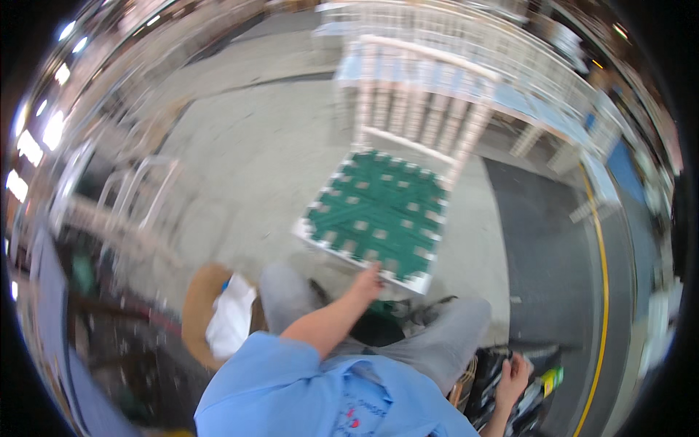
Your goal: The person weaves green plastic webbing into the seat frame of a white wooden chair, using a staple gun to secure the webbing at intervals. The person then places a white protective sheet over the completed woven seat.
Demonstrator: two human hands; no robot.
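Note:
A white chair [426, 149] with a slatted back stands on the floor in front of my knees. Its seat is woven from green webbing straps [382, 207], with small square gaps between them. My left hand [369, 282] is closed on the front edge of the chair's seat; part of the fingers is hidden against the frame. Low at the right, my right hand [514, 375] is over a black plastic bag [486, 386], fingers slightly curled and apart, nothing visible in them. Close by it lies a yellow-green item [552, 380], too blurred to name.
White cloth [231, 317] lies on a round brown stool or lid [198, 309] by my left knee. Rows of white chairs [466, 36] stand at the back. White metal frames [149, 189] are at the left. A dark mat [539, 247] and a yellow floor line [603, 291] run along the right.

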